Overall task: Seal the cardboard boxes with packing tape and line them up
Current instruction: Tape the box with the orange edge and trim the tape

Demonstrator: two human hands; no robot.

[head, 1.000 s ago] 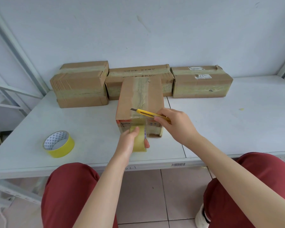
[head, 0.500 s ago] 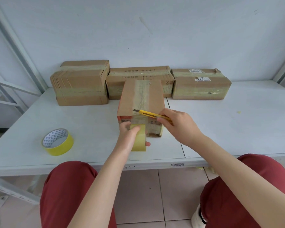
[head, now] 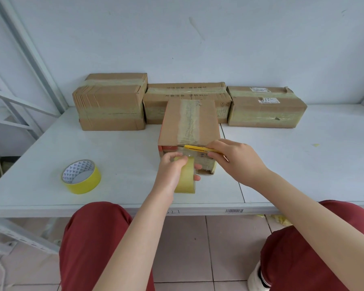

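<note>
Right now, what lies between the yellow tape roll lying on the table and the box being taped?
Nothing: in the head view, only bare table separates the yellow tape roll from the box.

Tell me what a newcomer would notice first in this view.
Centre front, the right hand holds a yellow utility knife at the near edge of the centre box, while the left hand grips a pale tape roll just below. Behind, three taped boxes line the wall; a yellow tape roll lies left on the table.
</note>
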